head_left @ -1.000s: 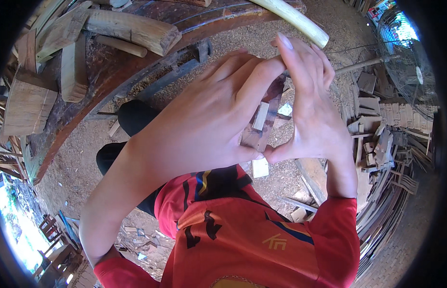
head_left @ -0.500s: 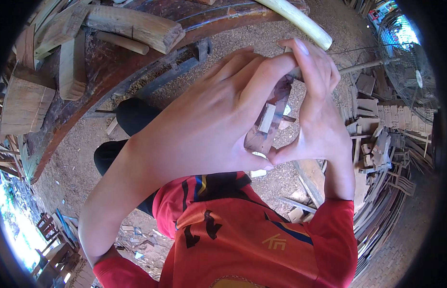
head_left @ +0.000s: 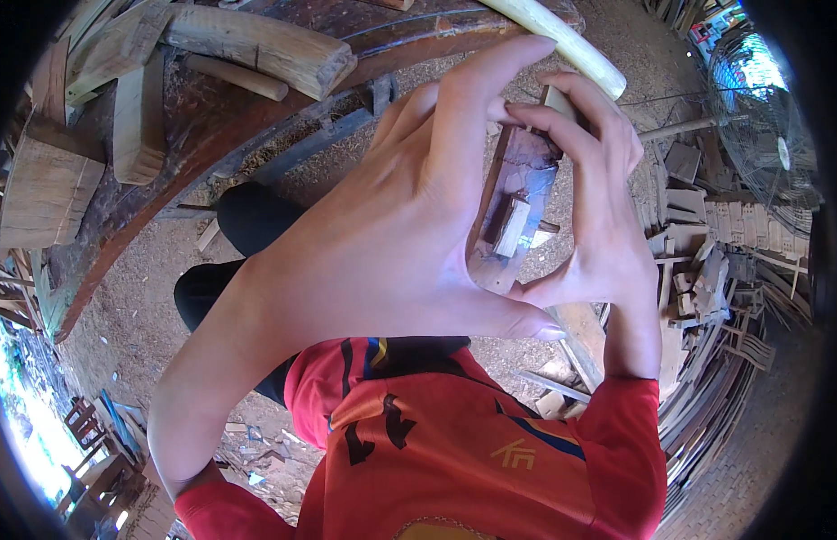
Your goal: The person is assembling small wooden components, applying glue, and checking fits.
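Observation:
My left hand (head_left: pixel 364 225) is raised in the middle with its back up, the index finger and thumb stretched wide apart. To its right, my right hand (head_left: pixel 607 207) has bent fingers and a thumb held away from them. In the gap between both hands shows a dark brown wooden piece (head_left: pixel 495 247) with a small pale block (head_left: pixel 513 227) on top. Its ends are partly covered by my fingers and thumbs; I cannot tell if I touch it. A pale squared wood end (head_left: pixel 559 102) shows by my right fingertips; whether it is gripped is hidden.
A curved reddish-brown wooden surface (head_left: pixel 198 148) on the left bears several cut timber pieces (head_left: pixel 256 45). A pale pole (head_left: pixel 562 45) juts out at the top. At right are a wire-caged fan (head_left: pixel 765 135) and stacked wood pieces (head_left: pixel 697 270). Sawdust covers the ground (head_left: pixel 135 292).
My left index finger has lifted away from my right fingers, and the left thumb has stretched to the right. The gap between my hands is wider, showing more of the brown wooden piece.

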A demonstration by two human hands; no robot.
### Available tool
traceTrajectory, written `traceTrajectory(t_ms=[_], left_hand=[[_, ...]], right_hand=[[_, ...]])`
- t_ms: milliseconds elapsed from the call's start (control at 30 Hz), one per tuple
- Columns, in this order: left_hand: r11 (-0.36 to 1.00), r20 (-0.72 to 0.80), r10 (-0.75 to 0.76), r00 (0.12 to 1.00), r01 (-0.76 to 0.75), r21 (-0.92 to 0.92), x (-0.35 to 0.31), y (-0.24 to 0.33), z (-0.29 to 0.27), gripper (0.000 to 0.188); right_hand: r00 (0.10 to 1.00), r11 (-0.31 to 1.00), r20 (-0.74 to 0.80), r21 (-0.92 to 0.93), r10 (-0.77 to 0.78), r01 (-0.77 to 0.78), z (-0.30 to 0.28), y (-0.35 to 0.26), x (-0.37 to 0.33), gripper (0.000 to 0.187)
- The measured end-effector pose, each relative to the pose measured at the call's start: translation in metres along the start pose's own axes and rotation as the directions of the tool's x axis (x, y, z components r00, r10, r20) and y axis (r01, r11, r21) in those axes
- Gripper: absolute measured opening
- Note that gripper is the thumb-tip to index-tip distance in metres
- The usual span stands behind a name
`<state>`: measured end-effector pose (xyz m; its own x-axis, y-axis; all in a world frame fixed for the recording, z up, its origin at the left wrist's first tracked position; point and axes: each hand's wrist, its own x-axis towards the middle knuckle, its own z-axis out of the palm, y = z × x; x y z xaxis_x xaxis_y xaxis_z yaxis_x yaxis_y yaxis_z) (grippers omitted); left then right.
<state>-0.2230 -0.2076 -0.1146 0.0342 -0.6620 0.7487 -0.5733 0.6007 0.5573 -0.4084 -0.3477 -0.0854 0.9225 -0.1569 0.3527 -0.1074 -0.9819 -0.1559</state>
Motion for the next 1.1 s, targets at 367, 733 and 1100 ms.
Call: traceTrajectory(t_ms=[367,733,1100], left_hand=[[0.993,0.088,-0.115,0.989,0.116,-0.001,0.004,0.005,-0.008,0.119],[0.772,-0.164,-0.372,0.913,0.207,-0.601,-0.001,-0.05,-0.002,0.079],[0.98,0.033,-0.184,0.982,0.186,-0.072,-0.023,0.004,-0.051,0.092]], right_hand=[[0.999,1.0,0.034,0.002,0.019,-0.019,-0.001,-0.001,0.001,0.117],[0.999,0.945,0.029,0.325,0.028,-0.035,-0.036,0.021,-0.001,0.124],[0.943,0.861,-0.133,0.462,0.305,-0.213,-0.043,-0.017,0.007,0.091]])
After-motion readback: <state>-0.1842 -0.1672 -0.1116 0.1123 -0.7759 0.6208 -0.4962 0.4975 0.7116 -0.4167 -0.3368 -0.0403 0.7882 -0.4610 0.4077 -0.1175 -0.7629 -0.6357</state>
